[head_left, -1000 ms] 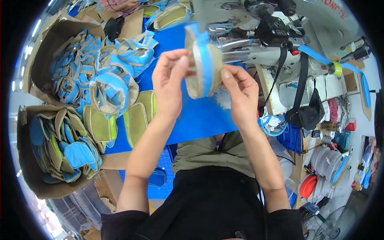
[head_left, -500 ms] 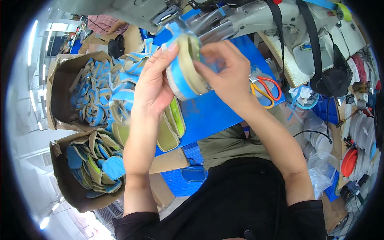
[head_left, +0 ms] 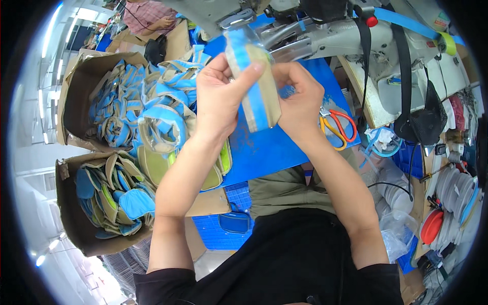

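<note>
Above the blue table (head_left: 284, 152), my left hand (head_left: 218, 99) grips a blue and beige fabric band (head_left: 257, 104), thumb across its front face. The band stands on edge, its upper part blurred. My right hand (head_left: 303, 99) is closed at the band's right edge, its fingertips partly hidden behind the cloth. Left of my left hand, a similar fabric loop (head_left: 161, 129) lies on a heap of bands. Flat olive-green fabric panels (head_left: 152, 165) rest beneath my left forearm. Scissors (head_left: 339, 127) with red and orange handles lie right of my right hand.
A sewing machine (head_left: 325, 43) stands at the far side, black straps (head_left: 401, 66) hanging from it. At left, one cardboard box (head_left: 76, 104) holds fabric bands and another (head_left: 66, 213) holds flat pads. Another person (head_left: 147, 18) sits at the far left.
The band has turned in my hands, from showing its open loop to showing its flat outer face. The view has shifted slightly. The scissors lie still.
</note>
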The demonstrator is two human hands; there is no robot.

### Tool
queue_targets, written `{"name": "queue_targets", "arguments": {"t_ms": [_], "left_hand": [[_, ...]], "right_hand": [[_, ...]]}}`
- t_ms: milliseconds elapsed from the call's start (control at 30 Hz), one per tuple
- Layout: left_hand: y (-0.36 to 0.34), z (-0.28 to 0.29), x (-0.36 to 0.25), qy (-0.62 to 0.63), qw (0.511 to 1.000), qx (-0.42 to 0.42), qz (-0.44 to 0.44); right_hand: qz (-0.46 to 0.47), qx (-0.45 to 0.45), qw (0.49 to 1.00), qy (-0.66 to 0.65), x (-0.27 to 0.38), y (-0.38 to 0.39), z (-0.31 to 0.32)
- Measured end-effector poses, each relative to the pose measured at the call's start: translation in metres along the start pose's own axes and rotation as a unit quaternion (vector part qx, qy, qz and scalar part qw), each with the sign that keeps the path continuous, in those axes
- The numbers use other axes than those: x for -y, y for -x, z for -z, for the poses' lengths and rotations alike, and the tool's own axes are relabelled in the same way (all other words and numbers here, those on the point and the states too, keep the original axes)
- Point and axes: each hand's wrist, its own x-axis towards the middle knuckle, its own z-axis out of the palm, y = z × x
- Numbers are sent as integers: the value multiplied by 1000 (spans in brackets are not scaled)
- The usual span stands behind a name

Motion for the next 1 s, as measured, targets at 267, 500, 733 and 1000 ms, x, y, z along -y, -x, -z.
{"name": "queue_targets", "arguments": {"t_ms": [267, 500, 733, 1000], "left_hand": [[-2, -4, -5, -52, 998, -17, -34], [-11, -1, -9, -67, 996, 8, -55], [-10, -3, -10, -97, 993, 10, -66], [-23, 0, -8, -101, 990, 3, -96]], "right_hand": [[-56, 11, 997, -43, -1, 2, 0], [-169, 55, 972, -152, 15, -8, 9], [-194, 76, 961, -182, 19, -11, 13], [-246, 130, 943, -182, 33, -16, 26]]}}
